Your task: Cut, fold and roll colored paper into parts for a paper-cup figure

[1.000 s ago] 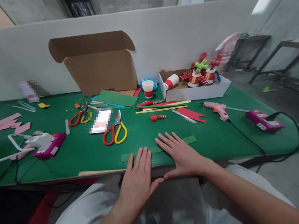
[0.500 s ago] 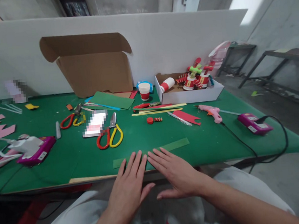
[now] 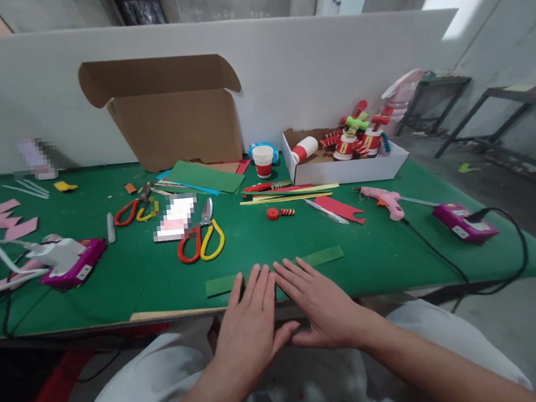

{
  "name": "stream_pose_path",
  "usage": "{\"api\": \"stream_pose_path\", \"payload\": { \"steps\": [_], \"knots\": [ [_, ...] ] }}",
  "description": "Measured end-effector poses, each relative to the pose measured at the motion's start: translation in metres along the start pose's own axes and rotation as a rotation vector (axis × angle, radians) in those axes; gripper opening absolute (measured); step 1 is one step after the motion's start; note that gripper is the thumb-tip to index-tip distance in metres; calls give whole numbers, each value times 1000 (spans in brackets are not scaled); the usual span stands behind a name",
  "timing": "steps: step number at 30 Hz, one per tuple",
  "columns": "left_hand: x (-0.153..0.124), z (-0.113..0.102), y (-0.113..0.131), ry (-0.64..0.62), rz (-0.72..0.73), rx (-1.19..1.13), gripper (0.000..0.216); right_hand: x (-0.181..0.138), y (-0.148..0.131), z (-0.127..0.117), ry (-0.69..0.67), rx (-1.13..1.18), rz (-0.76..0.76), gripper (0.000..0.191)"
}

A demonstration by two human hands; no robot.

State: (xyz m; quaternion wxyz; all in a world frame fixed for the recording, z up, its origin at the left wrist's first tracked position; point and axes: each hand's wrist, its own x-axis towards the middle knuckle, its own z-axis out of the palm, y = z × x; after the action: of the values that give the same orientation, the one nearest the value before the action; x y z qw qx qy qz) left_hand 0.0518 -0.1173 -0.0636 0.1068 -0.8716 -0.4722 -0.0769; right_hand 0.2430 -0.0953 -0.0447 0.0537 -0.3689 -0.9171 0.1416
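A green strip (image 3: 326, 256) lies on the worktop (image 3: 388, 266), partly covered by the left hand (image 3: 251, 319) and right hand (image 3: 323, 306). Both reach flat, side by side, across the strip's middle, each grip apart. Beyond the strip: scissors (image 3: 205, 216) leftward, glue gun (image 3: 386, 198) rightward, cup (image 3: 263, 162) and white box (image 3: 350, 171) farther back.

Scissors (image 3: 207, 212) ahead and left of the grip, paper cup (image 3: 263, 163) straight beyond it, glue gun (image 3: 388, 199) to its right, table (image 3: 530, 95) farther right
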Motion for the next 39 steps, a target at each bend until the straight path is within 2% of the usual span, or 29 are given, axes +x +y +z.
{"api": "stream_pose_path", "payload": {
  "steps": [4, 14, 25, 29, 32, 35, 37, 39],
  "knots": [
    [3, 2, 7, -37, -9, 5, 81, -1, 1, 1, 1, -12, -3, 92],
    [-10, 0, -5, -29, 2, 80, 75, 0, -1, -4, -5, -25, -8, 95],
    [-49, 0, -34, 30, -165, 161, 72, 0, -3, -9, -48, -21, 19, 96],
    [-56, -9, -41, 30, -201, 221, 77, 0, -2, -8, -33, -13, 15, 96],
    [-46, -22, -41, 37, -217, 226, 78, -1, 0, -4, -5, -2, 4, 97],
    [-26, -26, -31, 80, -111, 170, 68, -2, 1, -2, 5, 16, -18, 96],
    [-14, -18, -21, 100, 13, 109, 61, -2, 1, -2, 9, 31, -27, 94],
    [-7, -6, -14, 103, 77, 71, 58, -2, 1, -2, 7, 45, -25, 93]
  ]
}}
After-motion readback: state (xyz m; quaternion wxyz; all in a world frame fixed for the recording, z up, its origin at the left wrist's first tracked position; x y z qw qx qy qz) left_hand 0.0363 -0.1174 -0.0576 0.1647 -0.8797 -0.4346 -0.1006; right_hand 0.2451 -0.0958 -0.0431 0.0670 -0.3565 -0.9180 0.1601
